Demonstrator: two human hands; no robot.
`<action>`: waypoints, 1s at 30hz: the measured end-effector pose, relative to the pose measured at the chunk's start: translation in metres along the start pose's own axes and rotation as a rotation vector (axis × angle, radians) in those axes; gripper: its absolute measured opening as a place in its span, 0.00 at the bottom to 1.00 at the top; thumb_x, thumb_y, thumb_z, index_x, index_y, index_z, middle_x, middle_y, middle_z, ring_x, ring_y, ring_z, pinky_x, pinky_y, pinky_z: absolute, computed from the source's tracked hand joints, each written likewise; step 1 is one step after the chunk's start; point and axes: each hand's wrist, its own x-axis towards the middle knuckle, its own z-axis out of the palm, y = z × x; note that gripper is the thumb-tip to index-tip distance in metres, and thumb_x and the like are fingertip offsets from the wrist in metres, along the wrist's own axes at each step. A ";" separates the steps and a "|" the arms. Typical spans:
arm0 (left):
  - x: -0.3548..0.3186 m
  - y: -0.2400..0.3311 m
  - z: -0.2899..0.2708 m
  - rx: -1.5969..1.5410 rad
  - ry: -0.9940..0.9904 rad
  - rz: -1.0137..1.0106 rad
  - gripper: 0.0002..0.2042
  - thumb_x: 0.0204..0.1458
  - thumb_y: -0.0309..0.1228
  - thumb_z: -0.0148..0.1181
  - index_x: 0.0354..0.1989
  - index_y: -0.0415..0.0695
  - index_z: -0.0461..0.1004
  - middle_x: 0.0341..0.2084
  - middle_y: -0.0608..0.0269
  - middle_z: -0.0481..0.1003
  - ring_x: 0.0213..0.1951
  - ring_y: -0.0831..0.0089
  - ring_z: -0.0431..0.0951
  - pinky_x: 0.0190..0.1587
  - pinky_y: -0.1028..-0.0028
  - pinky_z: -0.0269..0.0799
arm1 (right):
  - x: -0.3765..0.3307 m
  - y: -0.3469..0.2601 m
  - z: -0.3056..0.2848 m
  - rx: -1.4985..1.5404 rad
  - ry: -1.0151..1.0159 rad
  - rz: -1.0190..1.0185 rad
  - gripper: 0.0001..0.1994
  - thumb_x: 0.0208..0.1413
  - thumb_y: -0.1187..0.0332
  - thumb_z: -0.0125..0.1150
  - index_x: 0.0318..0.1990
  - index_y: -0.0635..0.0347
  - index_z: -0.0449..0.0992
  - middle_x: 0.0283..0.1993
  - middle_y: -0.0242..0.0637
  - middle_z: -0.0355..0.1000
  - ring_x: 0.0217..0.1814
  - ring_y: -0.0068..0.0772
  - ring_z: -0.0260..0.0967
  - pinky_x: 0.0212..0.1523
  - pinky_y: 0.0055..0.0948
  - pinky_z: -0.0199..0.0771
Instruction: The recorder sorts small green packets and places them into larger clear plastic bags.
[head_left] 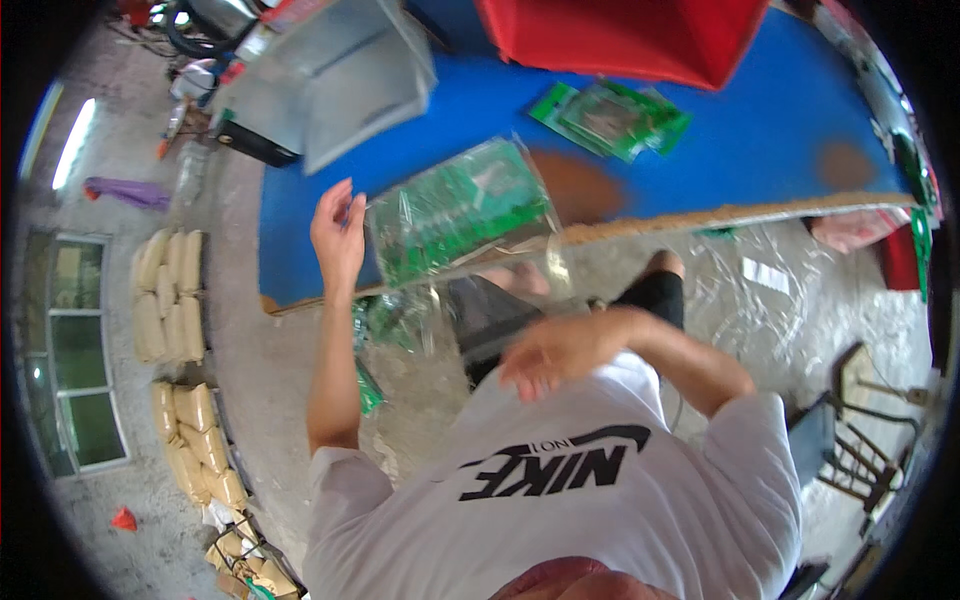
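My left hand (338, 232) is raised at the near edge of the blue table (700, 150) and pinches the left edge of a clear plastic bag with green packets inside (455, 210). The bag hangs tilted above the table edge, its open lower end trailing toward my lap. Blurred with motion, my right hand (550, 352) sits in front of my chest just below the bag, fingers curled and apart; nothing shows in it. More green packets in clear plastic (392, 318) hang below the table edge beside my left forearm.
A stack of green packets (610, 118) lies on the blue table under a red cloth (620, 35). A grey metal box (335, 80) stands at the table's far left. Tan sacks (170, 300) line the floor on the left. Clear plastic sheeting (780, 290) and a chair (860, 440) lie right.
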 end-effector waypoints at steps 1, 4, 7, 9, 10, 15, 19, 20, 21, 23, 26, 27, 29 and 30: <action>-0.004 0.021 0.010 0.156 -0.147 0.076 0.29 0.54 0.40 0.65 0.63 0.42 0.66 0.61 0.48 0.67 0.63 0.52 0.65 0.65 0.56 0.59 | -0.006 -0.034 -0.010 -0.125 0.101 -0.071 0.16 0.65 0.65 0.48 0.52 0.64 0.74 0.34 0.39 0.78 0.35 0.28 0.76 0.39 0.29 0.77; -0.039 0.030 0.069 0.672 -0.283 0.274 0.36 0.58 0.58 0.50 0.69 0.49 0.58 0.71 0.45 0.50 0.72 0.44 0.45 0.68 0.40 0.38 | 0.008 -0.074 -0.082 -0.394 1.169 -0.240 0.16 0.64 0.60 0.49 0.41 0.62 0.80 0.26 0.43 0.76 0.26 0.34 0.75 0.31 0.37 0.74; -0.066 0.022 0.112 0.792 -0.381 0.242 0.39 0.59 0.62 0.43 0.74 0.55 0.46 0.74 0.49 0.39 0.74 0.45 0.34 0.68 0.36 0.26 | -0.006 -0.028 -0.186 -1.267 1.825 0.153 0.26 0.60 0.49 0.55 0.58 0.57 0.71 0.55 0.57 0.71 0.56 0.56 0.69 0.51 0.53 0.70; -0.065 0.007 0.104 0.784 -0.389 0.261 0.40 0.58 0.64 0.42 0.74 0.56 0.45 0.74 0.50 0.38 0.74 0.46 0.34 0.68 0.36 0.25 | -0.030 0.032 -0.214 -1.280 1.811 0.509 0.34 0.58 0.43 0.54 0.67 0.53 0.62 0.67 0.61 0.56 0.69 0.68 0.51 0.63 0.65 0.54; -0.060 -0.004 0.092 0.824 -0.396 0.216 0.41 0.57 0.65 0.43 0.74 0.55 0.46 0.74 0.51 0.37 0.74 0.47 0.34 0.69 0.37 0.24 | -0.035 0.055 -0.211 -1.235 1.722 0.662 0.37 0.58 0.39 0.50 0.69 0.52 0.60 0.69 0.62 0.52 0.72 0.71 0.45 0.67 0.69 0.43; -0.002 -0.074 0.010 0.893 -0.341 0.226 0.40 0.57 0.64 0.45 0.74 0.57 0.47 0.75 0.52 0.36 0.75 0.49 0.33 0.69 0.37 0.25 | -0.052 0.069 -0.176 -1.325 1.609 0.361 0.37 0.59 0.38 0.47 0.70 0.52 0.58 0.71 0.58 0.51 0.73 0.70 0.43 0.68 0.70 0.41; 0.015 -0.063 -0.009 1.151 -0.196 0.376 0.38 0.57 0.61 0.50 0.71 0.54 0.55 0.72 0.46 0.48 0.71 0.47 0.49 0.67 0.40 0.45 | -0.048 0.043 -0.145 -1.434 1.671 0.170 0.36 0.61 0.38 0.44 0.68 0.55 0.61 0.70 0.57 0.54 0.75 0.65 0.42 0.69 0.69 0.39; -0.003 -0.034 0.003 0.873 -0.190 0.319 0.35 0.58 0.59 0.51 0.68 0.49 0.60 0.66 0.46 0.58 0.66 0.49 0.60 0.63 0.46 0.56 | -0.046 0.046 -0.134 -1.473 1.533 0.233 0.36 0.61 0.38 0.46 0.66 0.57 0.64 0.69 0.56 0.55 0.75 0.62 0.43 0.69 0.69 0.40; -0.028 -0.012 0.014 0.594 -0.190 0.249 0.33 0.59 0.57 0.52 0.64 0.45 0.65 0.61 0.46 0.67 0.60 0.51 0.70 0.58 0.51 0.67 | -0.045 0.052 -0.119 -1.503 1.386 0.300 0.35 0.61 0.39 0.48 0.64 0.58 0.66 0.68 0.56 0.57 0.75 0.60 0.43 0.69 0.68 0.41; -0.087 0.018 0.027 -0.024 -0.679 -0.338 0.27 0.61 0.52 0.53 0.54 0.39 0.71 0.48 0.52 0.77 0.47 0.63 0.80 0.48 0.63 0.76 | -0.038 0.053 -0.088 -1.522 1.365 0.208 0.32 0.60 0.42 0.52 0.60 0.62 0.70 0.67 0.54 0.59 0.74 0.56 0.47 0.69 0.63 0.46; -0.150 0.054 0.072 -0.906 -0.746 -0.815 0.19 0.62 0.44 0.57 0.47 0.39 0.74 0.41 0.58 0.79 0.43 0.72 0.80 0.46 0.69 0.77 | -0.033 0.052 -0.063 -1.332 0.997 -0.099 0.30 0.59 0.47 0.57 0.59 0.63 0.70 0.68 0.52 0.59 0.72 0.54 0.53 0.68 0.59 0.52; -0.162 0.060 0.091 -1.052 -0.621 -0.829 0.17 0.62 0.42 0.58 0.47 0.39 0.75 0.40 0.59 0.79 0.42 0.73 0.80 0.45 0.70 0.78 | -0.028 0.052 -0.059 -1.218 0.844 -0.174 0.29 0.58 0.49 0.59 0.57 0.64 0.71 0.67 0.52 0.61 0.69 0.54 0.57 0.66 0.56 0.57; -0.176 0.023 0.121 -1.011 -0.487 -0.732 0.13 0.59 0.33 0.62 0.47 0.39 0.75 0.42 0.60 0.79 0.43 0.73 0.79 0.50 0.67 0.77 | -0.026 0.042 -0.061 -1.102 0.690 -0.244 0.28 0.57 0.51 0.61 0.56 0.65 0.71 0.65 0.52 0.63 0.66 0.54 0.61 0.64 0.53 0.62; -0.175 0.028 0.127 -1.027 -0.415 -0.730 0.12 0.58 0.31 0.63 0.46 0.39 0.75 0.42 0.60 0.79 0.43 0.72 0.80 0.50 0.66 0.77 | -0.028 0.025 -0.076 -1.090 1.006 -0.112 0.25 0.57 0.53 0.61 0.53 0.66 0.72 0.62 0.52 0.65 0.63 0.54 0.64 0.61 0.51 0.65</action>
